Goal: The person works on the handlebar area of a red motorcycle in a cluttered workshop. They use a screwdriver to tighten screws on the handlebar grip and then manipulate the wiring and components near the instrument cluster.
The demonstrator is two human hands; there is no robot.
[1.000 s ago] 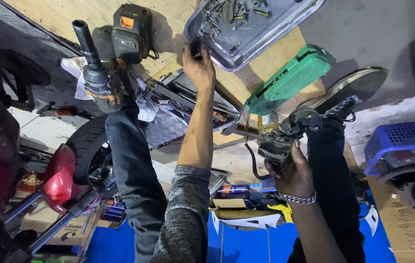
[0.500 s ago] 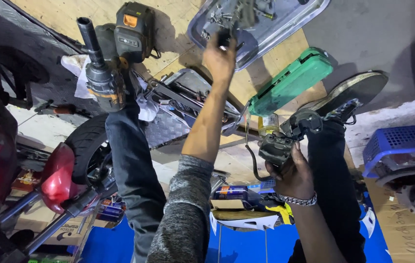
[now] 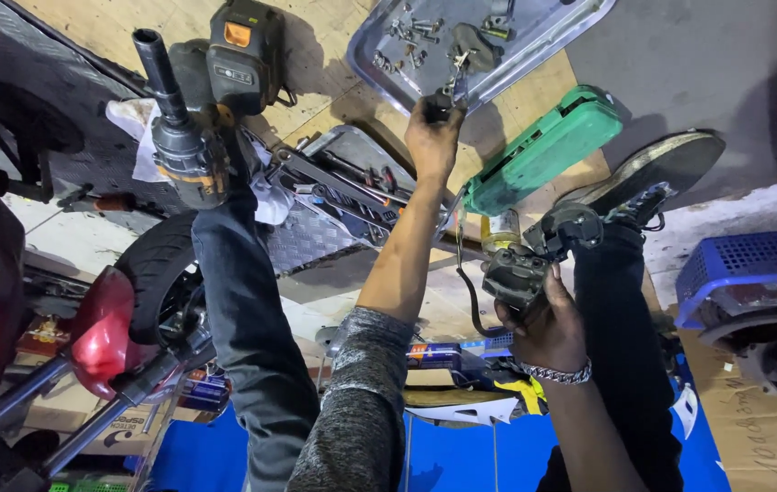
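Brake caliper [image 3: 534, 264], black and greasy, sits clenched in the right hand [image 3: 548, 323] at centre right, while the left hand [image 3: 431, 141] has risen to the metal tray [image 3: 552, 41] at top, pinching a small part [image 3: 448, 96].

Likely a motorcycle repair workshop, red motorbike [image 3: 97, 337], cordless impact wrench [image 3: 193, 109], metal tray of bolts [image 3: 543, 46]

The metal tray [image 3: 534, 46] lies farthest out on the floor, with bolts [image 3: 407, 41] inside it. The left hand [image 3: 432, 137] reaches its near rim. Right of that hand sits the plastic tool case [image 3: 543, 150]; left, the impact wrench [image 3: 197, 100] (resting near a knee). The right hand [image 3: 548, 323] holds a brake caliper [image 3: 525, 269] nearer in, below the case.
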